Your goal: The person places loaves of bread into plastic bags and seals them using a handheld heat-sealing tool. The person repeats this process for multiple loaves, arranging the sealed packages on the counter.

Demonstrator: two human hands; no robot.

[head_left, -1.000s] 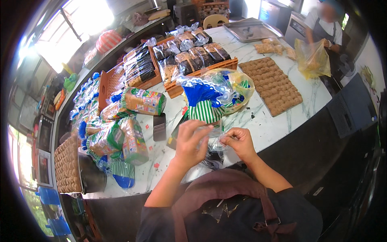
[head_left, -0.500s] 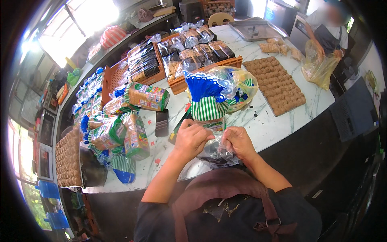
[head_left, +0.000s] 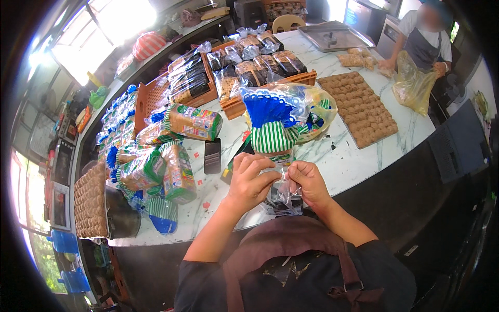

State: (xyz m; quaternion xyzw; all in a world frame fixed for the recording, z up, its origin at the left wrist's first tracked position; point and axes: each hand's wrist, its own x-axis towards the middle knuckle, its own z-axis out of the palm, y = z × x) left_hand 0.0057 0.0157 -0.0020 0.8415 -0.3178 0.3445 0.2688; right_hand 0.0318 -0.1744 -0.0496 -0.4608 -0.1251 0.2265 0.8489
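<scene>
**Pinching a clear bag's mouth at the counter's near edge**

Holding a small clear plastic bag with a dark loaf inside up between them, the left hand and right hand meet just above the near edge of the white marble-patterned counter. Both are closed on the crinkled top of the bag, fingertips pinched close together, which seems to gather the open mouth while the weight hangs below. The bag sits directly under and between the two hands, close to the person's chest and dark apron.

Just beyond the hands stands a bundle of blue and green-and-white striped plastic bags, within easy reach, probably as stock. A dark flat phone lies on the counter to the left of it. Further left, wrapped loaves in green-printed plastic are heaped together. Orange plastic crates of dark wrapped bread sit further back, well apart from the hands.
</scene>
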